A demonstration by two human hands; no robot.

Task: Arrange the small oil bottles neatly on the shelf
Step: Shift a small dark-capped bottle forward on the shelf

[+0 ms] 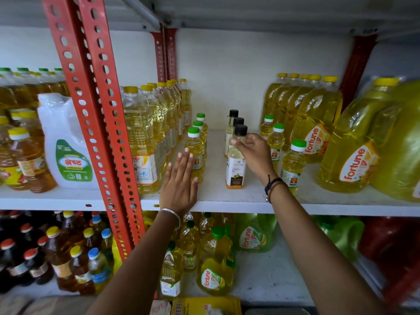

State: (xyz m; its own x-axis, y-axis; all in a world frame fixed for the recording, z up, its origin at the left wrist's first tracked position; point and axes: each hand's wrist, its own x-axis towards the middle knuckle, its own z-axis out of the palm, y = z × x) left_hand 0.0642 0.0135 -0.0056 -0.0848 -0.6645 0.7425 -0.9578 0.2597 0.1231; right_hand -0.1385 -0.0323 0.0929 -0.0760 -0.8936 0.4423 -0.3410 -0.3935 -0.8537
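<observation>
On the white shelf (227,201), three black-capped coconut oil bottles stand in a row running front to back. My right hand (254,153) grips the neck of the front black-capped bottle (236,169), which stands upright. A row of three small green-capped yellow oil bottles (196,151) stands to the left. My left hand (179,183) is flat with fingers apart, its fingertips against the front one. Another row of three green-capped small bottles (293,162) stands to the right of my right hand.
Tall yellow-capped oil bottles (145,137) flank the left row, beside red slotted uprights (102,123). Large Fortune jugs (354,160) crowd the right. A white canister (66,144) sits in the left bay. The lower shelf holds several more bottles and jugs.
</observation>
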